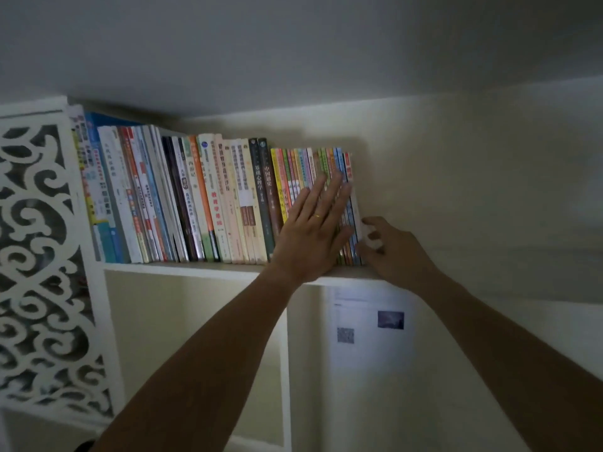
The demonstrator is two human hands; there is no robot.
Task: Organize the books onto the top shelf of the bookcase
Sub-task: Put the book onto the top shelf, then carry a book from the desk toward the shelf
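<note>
A long row of books [208, 197] stands upright on the white top shelf [182, 269] of the bookcase, leaning slightly left. Thin colourful books [303, 164] form the right end of the row. My left hand [313, 230], with a ring on one finger, lies flat with straight fingers pressed against the spines of these thin books. My right hand [388, 249] is at the row's right end, its curled fingers touching the outer cover of the last book [354, 197] near the bottom.
A white carved fretwork panel [36, 256] forms the bookcase's left side. Below the shelf are open white compartments [195, 337]. A paper sheet with small pictures [372, 327] hangs on the wall at lower right. The ceiling is close above the books.
</note>
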